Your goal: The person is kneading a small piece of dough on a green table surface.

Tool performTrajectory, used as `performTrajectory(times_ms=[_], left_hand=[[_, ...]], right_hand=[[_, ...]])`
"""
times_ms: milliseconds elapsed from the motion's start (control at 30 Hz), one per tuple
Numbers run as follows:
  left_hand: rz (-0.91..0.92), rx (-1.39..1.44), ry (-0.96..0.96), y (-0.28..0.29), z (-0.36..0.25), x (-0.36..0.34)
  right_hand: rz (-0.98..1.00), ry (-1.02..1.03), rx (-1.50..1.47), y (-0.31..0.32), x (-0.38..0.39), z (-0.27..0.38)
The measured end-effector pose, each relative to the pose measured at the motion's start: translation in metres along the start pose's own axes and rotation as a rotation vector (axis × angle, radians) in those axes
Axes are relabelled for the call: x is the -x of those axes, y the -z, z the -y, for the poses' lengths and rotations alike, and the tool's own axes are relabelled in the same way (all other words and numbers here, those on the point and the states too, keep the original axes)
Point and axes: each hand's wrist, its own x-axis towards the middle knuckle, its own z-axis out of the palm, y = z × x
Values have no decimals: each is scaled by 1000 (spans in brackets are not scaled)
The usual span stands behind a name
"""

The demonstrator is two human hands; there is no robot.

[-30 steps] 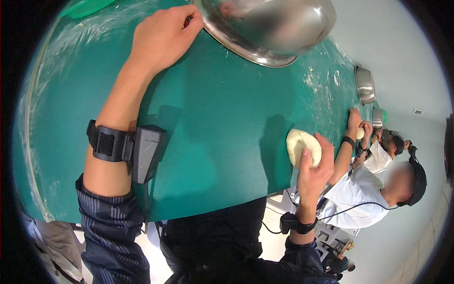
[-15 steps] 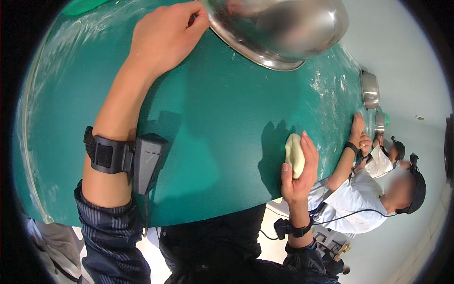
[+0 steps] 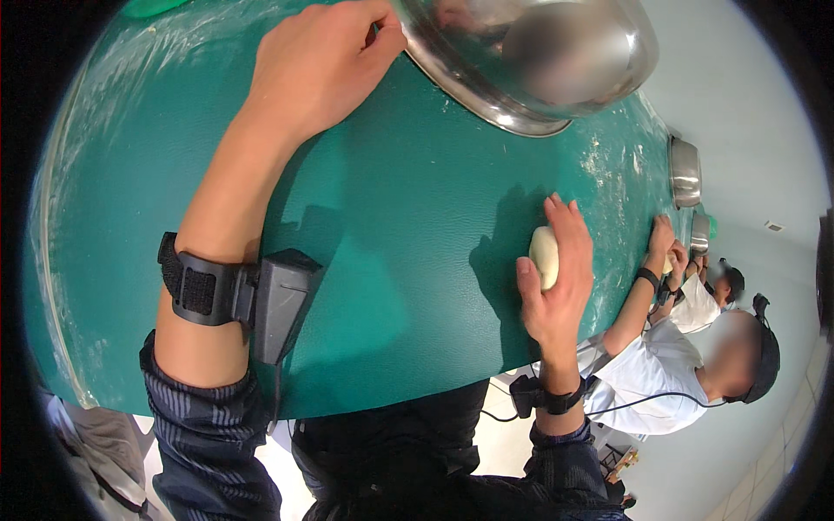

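Observation:
My left hand point(image 3: 326, 69) is at the far side of the green tabletop point(image 3: 391, 252), its thumb and fingers pinched at the rim of a shiny steel bowl point(image 3: 478, 95). The fingertips are partly hidden there. On the right, a pale lump of dough point(image 3: 545, 259) lies against the palm of my right hand point(image 3: 566, 269). The right thumb is on its near left side, and the longer fingers reach past its far end. Part of the dough is covered by the hand.
White flour streaks mark the table at the far left and right. A green object point(image 3: 152, 7) shows at the top left corner. Along the right edge, two co-workers stand by the table near smaller steel bowls point(image 3: 685, 172); the nearer one's hands point(image 3: 667, 252) hold some dough.
My right hand has moved slightly farther from me with the dough, which looks shorter and rounder and sits deeper in the palm. The left hand stays at the bowl's rim.

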Motion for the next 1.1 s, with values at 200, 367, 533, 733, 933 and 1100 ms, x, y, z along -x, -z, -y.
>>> performTrajectory(times_ms=[200, 367, 533, 733, 933, 1100], left_hand=[[-25, -25, -10, 0, 0, 1], [-33, -43, -37, 0, 5, 1], [-29, -33, -28, 2, 5, 2], [-59, -6, -72, 0, 5, 2], [-45, -1, -43, -1, 5, 3], [-35, -28, -45, 0, 5, 2]], right_hand=[[20, 26, 19, -3, -13, -3], [12, 25, 46, -6, -22, -1], [14, 28, 64, -9, -29, -1], [7, 18, 73, -11, -38, -2], [-4, 7, 66, -14, -47, -1], [-19, -1, 55, -16, -54, -3]])
